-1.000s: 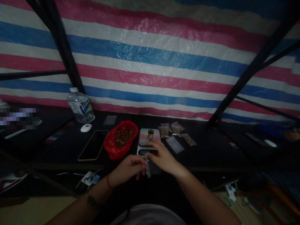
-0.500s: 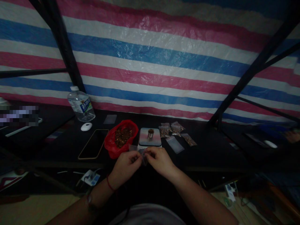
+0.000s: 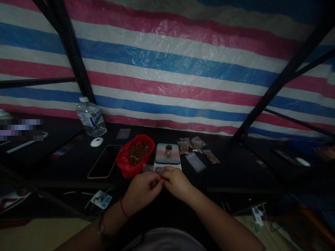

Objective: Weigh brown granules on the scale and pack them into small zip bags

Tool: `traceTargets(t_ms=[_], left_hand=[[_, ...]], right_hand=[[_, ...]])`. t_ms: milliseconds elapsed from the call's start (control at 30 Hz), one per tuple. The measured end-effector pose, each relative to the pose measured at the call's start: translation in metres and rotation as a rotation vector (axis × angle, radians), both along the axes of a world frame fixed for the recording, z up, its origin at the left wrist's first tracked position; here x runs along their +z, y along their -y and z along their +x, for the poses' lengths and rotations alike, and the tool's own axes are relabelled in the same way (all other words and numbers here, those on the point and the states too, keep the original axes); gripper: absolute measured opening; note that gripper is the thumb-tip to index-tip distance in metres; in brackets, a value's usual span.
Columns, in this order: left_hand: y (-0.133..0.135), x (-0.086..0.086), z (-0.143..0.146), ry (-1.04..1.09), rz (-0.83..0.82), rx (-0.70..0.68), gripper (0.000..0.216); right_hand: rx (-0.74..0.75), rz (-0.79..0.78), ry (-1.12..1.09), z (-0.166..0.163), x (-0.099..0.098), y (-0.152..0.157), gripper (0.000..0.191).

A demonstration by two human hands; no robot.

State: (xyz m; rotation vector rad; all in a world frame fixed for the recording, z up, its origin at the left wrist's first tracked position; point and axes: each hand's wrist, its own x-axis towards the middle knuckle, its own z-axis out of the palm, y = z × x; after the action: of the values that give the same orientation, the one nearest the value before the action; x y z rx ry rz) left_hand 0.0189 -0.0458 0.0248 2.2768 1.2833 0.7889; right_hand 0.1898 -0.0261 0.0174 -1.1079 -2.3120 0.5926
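Pinching a clear bag (image 3: 148, 168) at lower centre
Left hand (image 3: 142, 187) and right hand (image 3: 179, 183) are gripping it, best lightly.

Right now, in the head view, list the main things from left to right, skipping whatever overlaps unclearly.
Labelled bottle, red container of brown pieces, scale, flat clear bag, rightmost filled packet, far-right white object.

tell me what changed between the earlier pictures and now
The right hand drew left and back to meet the left hand at a small clear bag, which shifted left and forward. The scale, metal cup and red bag stayed put.
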Motion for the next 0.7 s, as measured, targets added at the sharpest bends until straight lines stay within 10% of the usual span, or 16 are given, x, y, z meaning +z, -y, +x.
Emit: traceTargets(t_ms=[200, 567, 700], left_hand=[[-0.006, 0.015, -0.016, -0.125, 0.199, -0.147, 0.073], [-0.015, 0.003, -0.018, -0.012, 0.092, -0.143, 0.06], [-0.02, -0.004, -0.019, 0.081, 0.06, -0.052, 0.049]], right_hand=[[-0.024, -0.096, -0.176, -0.001, 0.003, 0.0, 0.026], [0.041, -0.157, -0.269, -0.002, 0.005, -0.002, 0.008], [-0.179, -0.118, -0.408, 0.012, -0.001, -0.029, 0.028]])
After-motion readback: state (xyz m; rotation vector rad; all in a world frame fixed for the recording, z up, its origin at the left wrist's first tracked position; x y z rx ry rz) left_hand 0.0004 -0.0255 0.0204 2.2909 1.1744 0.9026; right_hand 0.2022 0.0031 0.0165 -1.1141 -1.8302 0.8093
